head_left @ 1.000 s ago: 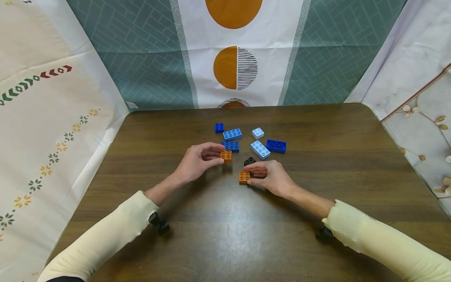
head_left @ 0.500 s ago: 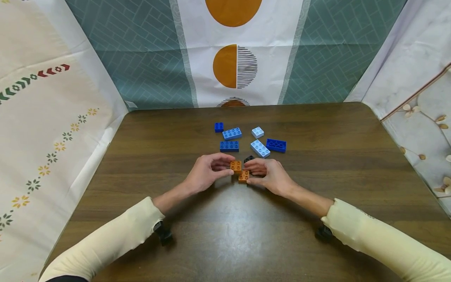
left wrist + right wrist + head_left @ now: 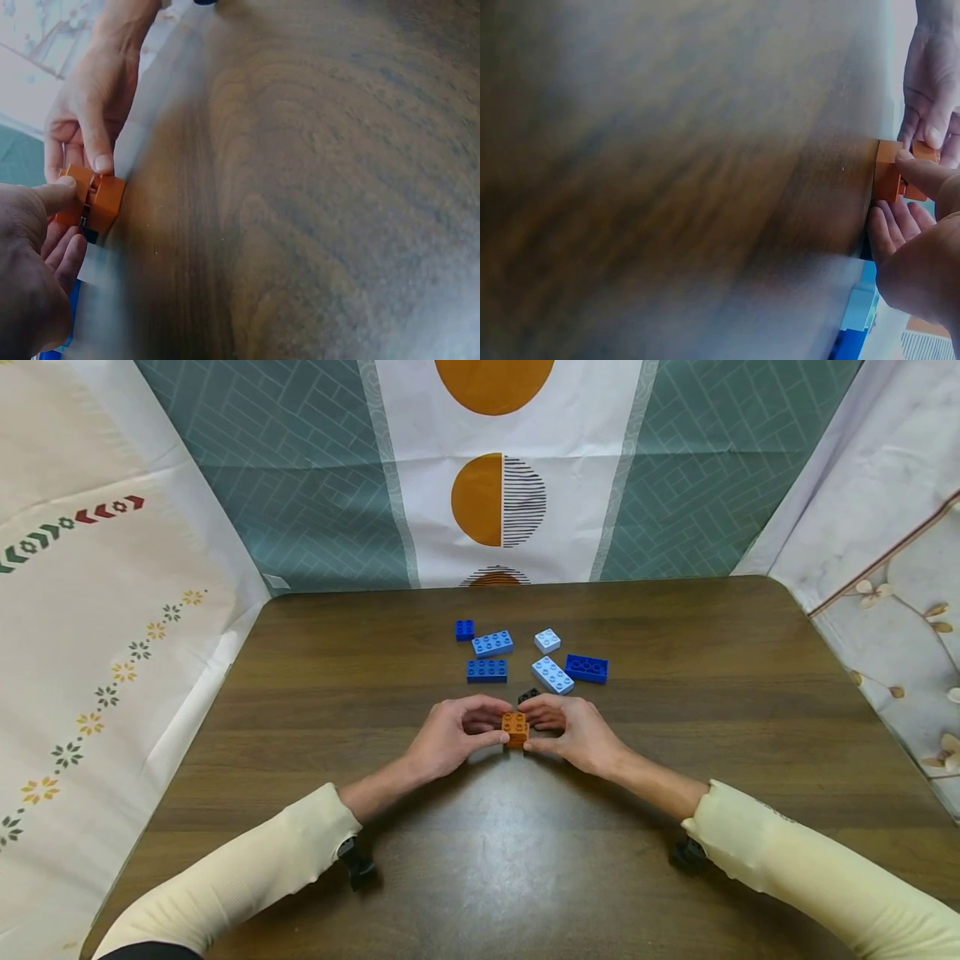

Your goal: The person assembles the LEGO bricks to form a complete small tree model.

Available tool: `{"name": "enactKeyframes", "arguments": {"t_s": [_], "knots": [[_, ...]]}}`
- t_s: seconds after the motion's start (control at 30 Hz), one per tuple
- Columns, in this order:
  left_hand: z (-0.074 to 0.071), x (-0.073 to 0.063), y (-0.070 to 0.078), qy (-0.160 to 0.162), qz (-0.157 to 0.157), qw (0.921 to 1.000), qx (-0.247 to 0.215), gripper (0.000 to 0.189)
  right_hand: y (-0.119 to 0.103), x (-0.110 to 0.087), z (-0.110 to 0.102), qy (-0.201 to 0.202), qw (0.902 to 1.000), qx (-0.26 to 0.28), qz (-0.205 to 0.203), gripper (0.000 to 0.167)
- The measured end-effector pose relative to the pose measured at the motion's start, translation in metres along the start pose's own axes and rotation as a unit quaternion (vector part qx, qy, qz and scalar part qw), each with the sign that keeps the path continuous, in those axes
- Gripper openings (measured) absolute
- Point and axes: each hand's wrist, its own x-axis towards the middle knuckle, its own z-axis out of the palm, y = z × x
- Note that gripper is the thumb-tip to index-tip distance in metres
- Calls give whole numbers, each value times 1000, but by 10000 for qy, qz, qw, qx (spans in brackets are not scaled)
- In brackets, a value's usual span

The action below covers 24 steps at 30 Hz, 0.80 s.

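My left hand (image 3: 459,737) pinches an orange two-by-two toy brick (image 3: 514,723) between thumb and fingers. Right under it sits a second orange brick (image 3: 886,171), which my right hand (image 3: 581,737) grips low on the table from the other side. The left wrist view has the upper brick (image 3: 74,196) lined up over the lower one (image 3: 109,202), with a narrow gap and studs showing between them. A black brick (image 3: 528,695) lies just behind the right fingers, partly hidden by them.
Behind the hands on the brown wooden table (image 3: 480,860) lie a medium-blue brick (image 3: 487,672), a lighter blue one (image 3: 492,643), a small dark blue one (image 3: 465,629), two pale blue bricks (image 3: 552,676) and an upturned dark blue brick (image 3: 587,668). Patterned cloths hang around the table.
My left hand has carried its orange brick right and toward me, from beside the medium-blue brick to on top of the other orange brick. The right hand has stayed nearly still.
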Motion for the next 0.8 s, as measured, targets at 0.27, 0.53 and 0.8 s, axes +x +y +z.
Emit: {"name": "enactKeyframes", "arguments": {"t_s": [0.27, 0.53, 0.8], "knots": [[3, 1, 0, 14, -39, 10000, 69, 33, 1, 0, 0, 3, 10000, 68, 23, 48], [6, 2, -1, 95, -53, 9998, 157, 32, 1, -1, 0, 20, 9996, 287, 20, 48], [9, 4, 1, 82, 33, 9995, 297, 31, -1, -2, -1, -98, 9983, 557, 151, 45]]}}
